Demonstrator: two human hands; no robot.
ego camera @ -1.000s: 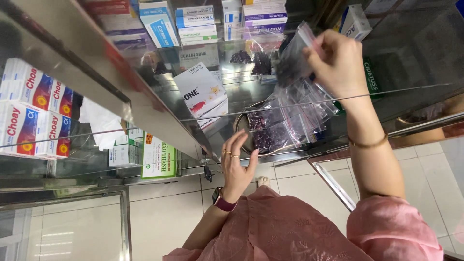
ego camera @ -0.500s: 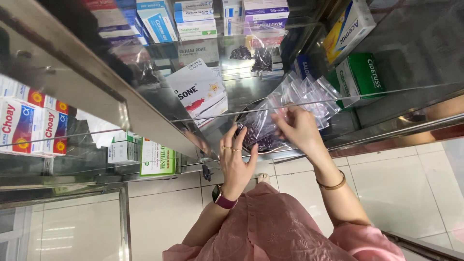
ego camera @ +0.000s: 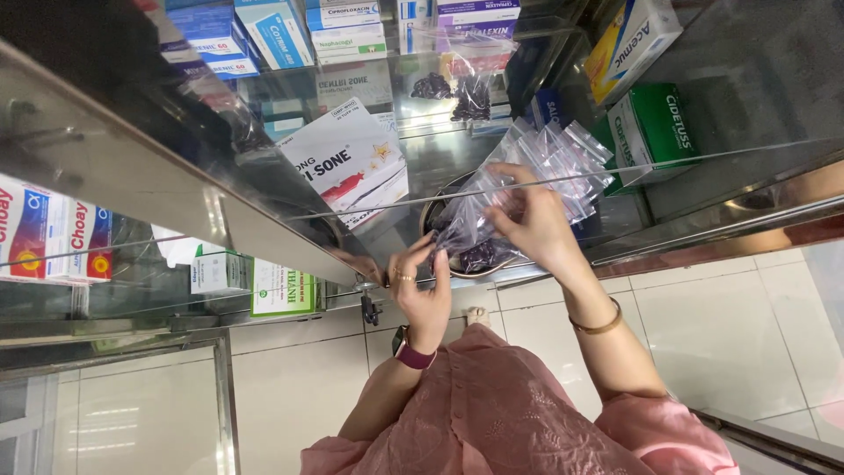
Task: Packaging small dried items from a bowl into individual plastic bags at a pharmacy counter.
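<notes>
Right hand (ego camera: 532,224) and left hand (ego camera: 420,286) pinch 1 clear bag (ego camera: 466,230) (dark contents).

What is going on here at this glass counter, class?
A person in a pink top stands at a glass counter. Both hands work at a bunch of small clear zip bags over a round dish of dark pieces. The right hand holds the bags; the left hand pinches one bag's lower edge with its fingers. Medicine boxes lie around under the glass.
</notes>
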